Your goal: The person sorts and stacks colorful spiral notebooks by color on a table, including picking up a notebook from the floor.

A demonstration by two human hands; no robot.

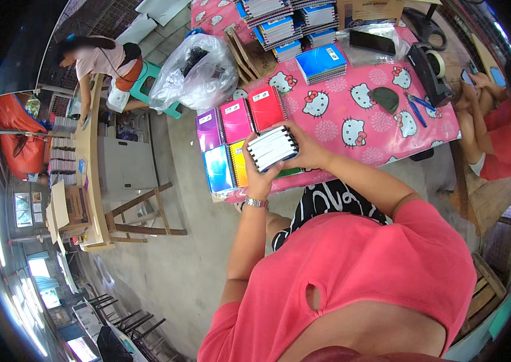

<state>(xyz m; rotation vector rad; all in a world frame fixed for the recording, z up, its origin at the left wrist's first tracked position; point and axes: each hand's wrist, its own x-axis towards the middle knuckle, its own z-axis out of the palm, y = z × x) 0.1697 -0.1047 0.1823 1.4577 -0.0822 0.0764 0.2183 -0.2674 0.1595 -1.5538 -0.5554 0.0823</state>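
A stack of small notebooks point(271, 151) sits clasped between the two hands, raised over the near edge of the surface point(328, 137), its pale page edges and dark binding coils turned upward; the left hand point(259, 180) is closed about its left and lower side, the right hand point(308, 148) wrapped round its right and far side, so both are clamped on the same bundle. Just beyond and to the left of it lie spiral notebooks with glossy covers: purple point(209, 128), magenta point(236, 119) and red point(266, 108) in the farther row, blue point(218, 167) and yellow point(238, 164) in the nearer, the yellow one partly hidden by the left hand. The surface wears a smooth pink sheet printed with cartoon cats and flowers, and farther along it stand a squared blue-topped pile point(322, 62), a crumpled translucent plastic bag point(198, 75), blue-handled pliers point(417, 110), a dark rounded pouch point(384, 100) and a black tape dispenser point(429, 75). Around it spreads a grey concrete floor point(165, 271); on the left a person point(99, 60) leans over a long wooden worktop point(91, 181), while on the right another, in red point(507, 145), sits with a phone
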